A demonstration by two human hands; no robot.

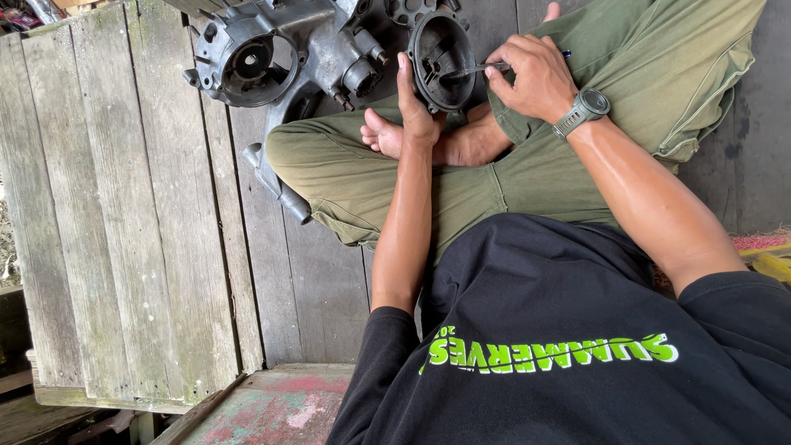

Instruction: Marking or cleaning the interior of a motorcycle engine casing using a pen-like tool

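— What's the left hand (417, 111) doing?

— Its fingers are wrapped around the edge of a round dark cover (442, 59), holding it upright above the crossed legs.

— And the right hand (537, 78)?

— Its fingers are pressed together, pinching a thin metal tool (471, 70) whose tip touches the inside of the cover (a watch (583, 109) sits on that wrist).

— Anything nearby?

— A grey engine casing (272, 53) lies on the plank floor (124, 206), just beside the knee.

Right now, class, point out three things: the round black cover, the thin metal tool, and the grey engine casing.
Round black cover (442, 58), head view, on its inner hollow.
Thin metal tool (470, 71), head view, on its bare shaft.
Grey engine casing (317, 41), head view, on its middle body.
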